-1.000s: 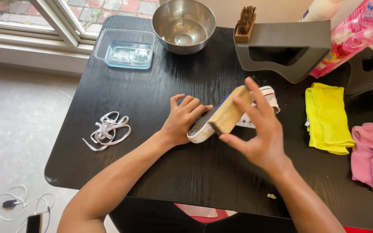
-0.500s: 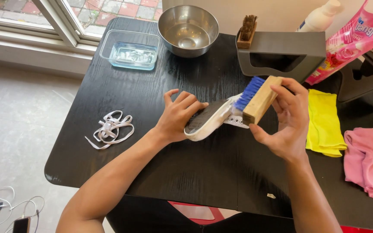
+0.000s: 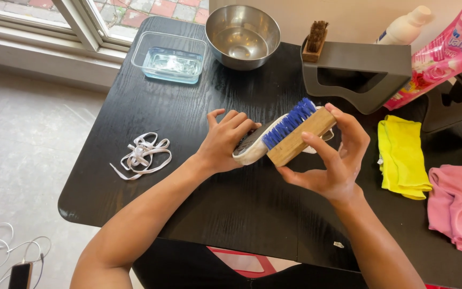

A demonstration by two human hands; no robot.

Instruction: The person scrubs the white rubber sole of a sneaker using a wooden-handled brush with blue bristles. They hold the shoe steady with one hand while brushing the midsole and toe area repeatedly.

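Blue-bristled wooden brush (image 3: 295,132) tilted against white shoe (image 3: 252,145) on table.

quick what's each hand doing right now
Left hand: closed on the shoe, pressing it to the table.
Right hand: closed on the wooden brush, blue bristles toward the shoe.

A black wooden table (image 3: 135,107) stands on grey floor (image 3: 22,150) beside a window (image 3: 81,16).

table (image 3: 135,107): black wood, matt, visible grain
bowl (image 3: 241,32): polished metal, shiny
brush (image 3: 295,136): bare pale wood back, blue plastic-looking bristles
container (image 3: 169,56): clear glossy plastic or glass
yellow cloth (image 3: 402,158): soft matt fabric
laces (image 3: 143,155): white woven cloth
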